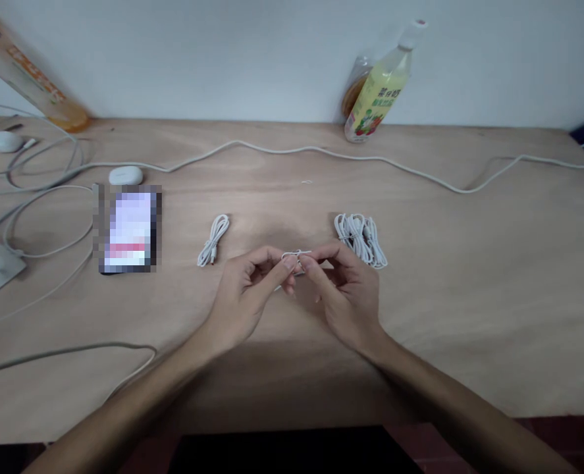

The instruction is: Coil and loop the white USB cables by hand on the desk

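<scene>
My left hand (pixel 252 283) and my right hand (pixel 344 286) meet over the middle of the desk, thumbs and fingertips pinched together. Between them is a white cable (pixel 297 253), mostly hidden by the fingers; a thin loop of it shows above the thumbs. Left of my left hand lies a folded white cable bundle (pixel 214 240), tied at its middle. Just beyond my right hand, several similar bundles (pixel 359 238) lie side by side.
A phone (pixel 130 230) with a blurred screen and a white earbud case (pixel 126 176) lie at left. A long white cord (pixel 311 150) crosses the desk (pixel 494 296). A yellow-labelled bottle (pixel 380 92) and an orange bottle (pixel 35 72) stand by the wall. Loose cords loop at far left.
</scene>
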Demonstrator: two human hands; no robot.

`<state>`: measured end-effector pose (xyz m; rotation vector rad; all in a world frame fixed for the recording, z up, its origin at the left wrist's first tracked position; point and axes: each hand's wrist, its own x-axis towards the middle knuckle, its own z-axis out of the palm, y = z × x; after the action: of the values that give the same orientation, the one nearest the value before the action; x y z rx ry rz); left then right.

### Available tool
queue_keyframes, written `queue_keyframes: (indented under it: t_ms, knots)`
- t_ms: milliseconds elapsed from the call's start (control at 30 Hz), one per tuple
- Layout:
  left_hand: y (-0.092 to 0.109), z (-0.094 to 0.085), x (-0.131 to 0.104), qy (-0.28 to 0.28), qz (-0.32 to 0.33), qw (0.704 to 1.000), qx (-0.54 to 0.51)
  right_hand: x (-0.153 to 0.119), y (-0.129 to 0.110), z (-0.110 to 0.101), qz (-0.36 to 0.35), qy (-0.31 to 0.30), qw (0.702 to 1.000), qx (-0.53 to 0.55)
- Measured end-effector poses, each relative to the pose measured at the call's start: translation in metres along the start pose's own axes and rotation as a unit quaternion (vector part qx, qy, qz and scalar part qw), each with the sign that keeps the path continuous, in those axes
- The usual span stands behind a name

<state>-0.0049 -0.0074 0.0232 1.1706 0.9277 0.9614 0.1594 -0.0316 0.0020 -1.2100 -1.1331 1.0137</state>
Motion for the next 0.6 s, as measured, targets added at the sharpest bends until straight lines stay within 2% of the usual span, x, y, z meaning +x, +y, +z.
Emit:
queue_keyframes:
  t_ms: [233,400,600]
  knots:
    - [-0.0004,-0.0021,0.0010,0.005,0.012,0.999,0.035,0.0067,-0.0028,-0.0056,0.057,-0.072,0.994,0.067]
    - [0.0007,-0.0021,0.0021,-0.005,0.021,0.999,0.038,0.0078,-0.0068,-0.0052,0.083,-0.090,0.988,0.098]
    - [0.0043,-0.0027,0.0022,-0.013,0.013,0.999,0.030,0.0085,0.0005,-0.0087,0.119,-0.105,0.979,0.126]
